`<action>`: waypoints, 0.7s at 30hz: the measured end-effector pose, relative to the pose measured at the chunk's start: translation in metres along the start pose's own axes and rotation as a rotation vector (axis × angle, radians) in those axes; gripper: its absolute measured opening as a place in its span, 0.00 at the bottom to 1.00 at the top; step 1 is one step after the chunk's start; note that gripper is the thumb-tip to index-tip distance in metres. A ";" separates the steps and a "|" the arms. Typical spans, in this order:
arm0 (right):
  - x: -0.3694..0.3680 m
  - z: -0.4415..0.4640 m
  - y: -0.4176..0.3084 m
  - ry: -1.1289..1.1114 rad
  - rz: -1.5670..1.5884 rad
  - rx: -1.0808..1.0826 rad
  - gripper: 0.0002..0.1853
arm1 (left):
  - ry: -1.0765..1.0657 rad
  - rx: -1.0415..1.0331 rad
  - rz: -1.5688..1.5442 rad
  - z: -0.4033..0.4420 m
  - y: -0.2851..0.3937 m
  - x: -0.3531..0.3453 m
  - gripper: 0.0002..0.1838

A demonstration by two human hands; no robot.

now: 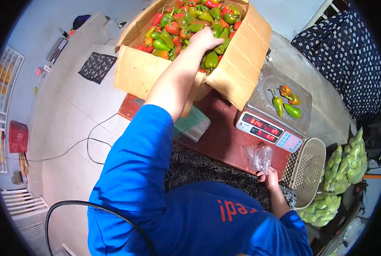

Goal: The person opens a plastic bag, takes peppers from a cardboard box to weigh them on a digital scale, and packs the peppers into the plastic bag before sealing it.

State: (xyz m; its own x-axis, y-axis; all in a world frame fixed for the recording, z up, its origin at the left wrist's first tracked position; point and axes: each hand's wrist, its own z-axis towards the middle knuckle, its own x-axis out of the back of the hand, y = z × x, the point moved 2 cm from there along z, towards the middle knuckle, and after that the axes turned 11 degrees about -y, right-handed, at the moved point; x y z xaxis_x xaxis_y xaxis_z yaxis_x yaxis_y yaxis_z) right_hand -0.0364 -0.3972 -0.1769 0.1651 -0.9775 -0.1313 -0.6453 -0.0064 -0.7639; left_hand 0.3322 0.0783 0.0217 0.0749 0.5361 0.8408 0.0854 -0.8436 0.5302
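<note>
My left hand [205, 39] reaches into a cardboard box [141, 72] heaped with red, green and mixed-colour peppers [172, 28]. It rests among the peppers with the thumb out to the side; the fingertips are hidden, so I cannot tell whether one is gripped. Low on the right, my right hand [269, 176] is closed on a clear plastic bag [260, 157] at the reddish table's front edge. Beyond that bag stands a digital scale [263, 128] with a lit red display. Several peppers [285, 102] lie on its metal plate.
A beige perforated basket [308, 173] stands right of the table [216, 132]. Bags of green produce [346, 166] lie farther right. A greenish, clear-wrapped pack [194, 123] sits under my left arm. A black cable [90, 138] runs across the floor at left.
</note>
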 end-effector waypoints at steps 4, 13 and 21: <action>-0.001 -0.002 0.000 0.019 -0.006 -0.003 0.19 | 0.152 0.032 -0.281 0.002 -0.012 0.007 0.36; 0.002 -0.003 0.001 0.015 -0.057 -0.012 0.16 | 0.496 0.032 0.010 -0.028 -0.004 0.026 0.22; 0.008 0.000 0.007 -0.040 -0.041 0.036 0.21 | -0.290 -0.041 0.221 -0.017 -0.002 -0.014 0.41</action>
State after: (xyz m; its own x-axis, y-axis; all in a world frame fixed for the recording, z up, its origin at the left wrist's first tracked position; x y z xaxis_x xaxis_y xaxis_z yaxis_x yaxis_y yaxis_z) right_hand -0.0393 -0.4053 -0.1834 0.2209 -0.9674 -0.1237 -0.6100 -0.0381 -0.7915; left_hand 0.3141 0.0717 0.0112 0.3664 0.3225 0.8728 -0.0040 -0.9375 0.3480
